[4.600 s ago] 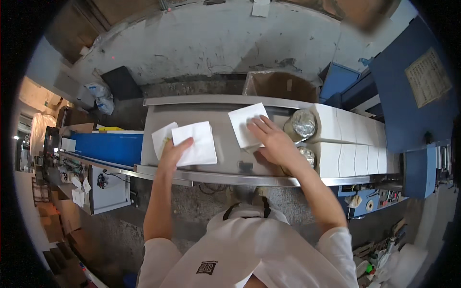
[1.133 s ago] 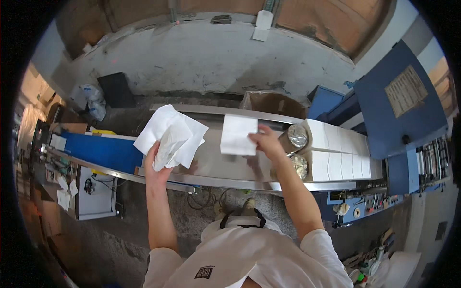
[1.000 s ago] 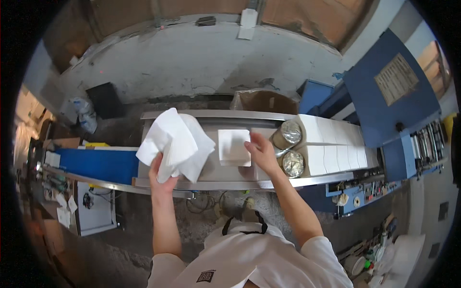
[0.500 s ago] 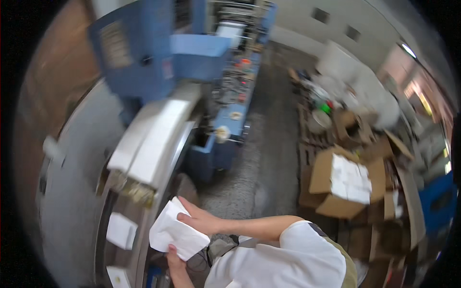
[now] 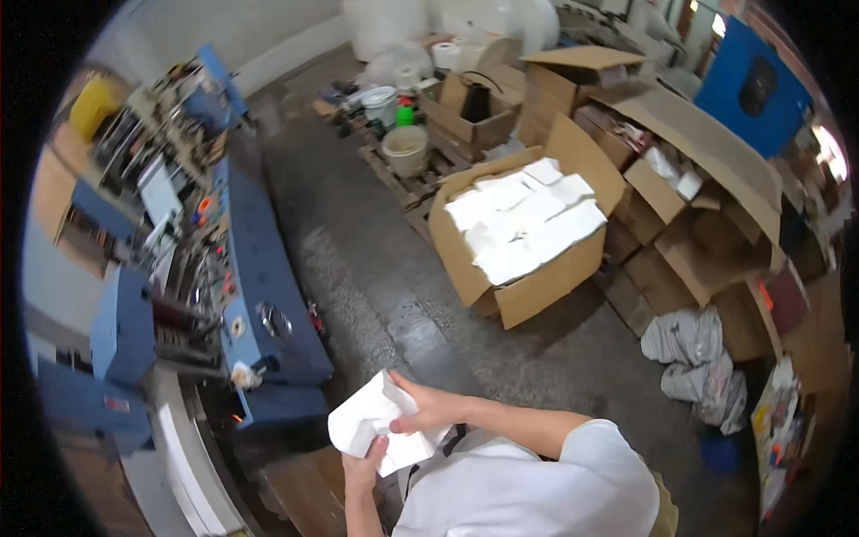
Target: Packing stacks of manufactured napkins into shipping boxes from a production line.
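Observation:
A stack of white paper napkins (image 5: pixel 367 413) is held in front of my body, bent and creased across its middle. My left hand (image 5: pixel 361 465) grips its lower left edge with the thumb on top. From the right, my right hand (image 5: pixel 428 410) is closed round the upper side, thumb pressed on the top face. The fingers beneath the stack are hidden. Ahead to the right, an opened cardboard box (image 5: pixel 557 288) holds many similar white stacks (image 5: pixel 523 215) packed close together.
A long blue machine (image 5: pixel 273 295) runs along the left, with a pale rail (image 5: pixel 183 456) near me. Beyond the box, a wooden pallet (image 5: pixel 394 183) carries buckets and a smaller carton (image 5: pixel 470 116). Several cardboard boxes (image 5: pixel 667 259) and grey plastic bags (image 5: pixel 693 358) crowd the right.
My view has swung right, away from the machine's rail and toward the box of white stacks. Both hands still hold the napkin stack, which is now bent more sharply.

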The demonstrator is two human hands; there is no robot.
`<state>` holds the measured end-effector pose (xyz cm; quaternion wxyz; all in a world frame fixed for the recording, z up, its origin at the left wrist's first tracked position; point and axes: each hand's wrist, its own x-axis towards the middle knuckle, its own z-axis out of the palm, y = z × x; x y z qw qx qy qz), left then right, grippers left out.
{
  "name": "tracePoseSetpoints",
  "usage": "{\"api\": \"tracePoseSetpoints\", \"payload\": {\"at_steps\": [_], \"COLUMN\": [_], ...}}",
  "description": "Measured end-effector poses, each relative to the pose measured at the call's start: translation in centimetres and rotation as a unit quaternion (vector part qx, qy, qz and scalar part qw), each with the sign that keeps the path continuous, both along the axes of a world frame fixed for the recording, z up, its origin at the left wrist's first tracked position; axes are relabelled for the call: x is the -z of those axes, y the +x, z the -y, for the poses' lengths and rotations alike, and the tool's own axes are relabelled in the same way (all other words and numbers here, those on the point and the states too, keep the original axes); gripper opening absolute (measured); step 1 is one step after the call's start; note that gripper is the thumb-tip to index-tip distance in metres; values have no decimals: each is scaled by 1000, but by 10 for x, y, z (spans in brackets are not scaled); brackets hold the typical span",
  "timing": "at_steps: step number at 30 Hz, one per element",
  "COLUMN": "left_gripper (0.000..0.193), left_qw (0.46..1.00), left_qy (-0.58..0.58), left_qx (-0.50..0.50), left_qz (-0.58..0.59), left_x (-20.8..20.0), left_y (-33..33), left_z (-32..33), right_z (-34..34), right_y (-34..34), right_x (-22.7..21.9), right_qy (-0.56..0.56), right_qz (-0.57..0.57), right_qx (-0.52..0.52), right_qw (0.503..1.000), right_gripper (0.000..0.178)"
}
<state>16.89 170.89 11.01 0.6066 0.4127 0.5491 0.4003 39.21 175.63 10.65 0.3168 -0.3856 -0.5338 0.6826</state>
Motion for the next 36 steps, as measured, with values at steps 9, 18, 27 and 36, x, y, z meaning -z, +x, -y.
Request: {"api": "tracePoseSetpoints", "payload": {"at_steps": [9, 18, 27, 36], "left_gripper": [51, 66, 41, 23], "left_qw": [962, 876, 862, 547], "left_qy": [-72, -111, 141, 516], "left_qx": [264, 446, 479, 558], "left_qz": [-7, 145, -88, -351], "left_x": [25, 45, 101, 235], "left_y": [181, 377, 610, 901], "left_z": [-127, -265, -425, -575], "right_z": [-23, -79, -100, -156], "right_y": [169, 320, 485, 625], "right_x": [27, 11, 35, 125], "right_qy": [-53, -138, -184, -202], "right_qz": [-19, -30, -67, -12], "right_qx": [245, 507, 671, 607], "right_qw": [968, 850, 715, 769], "right_gripper": [98, 80, 73, 90]}}
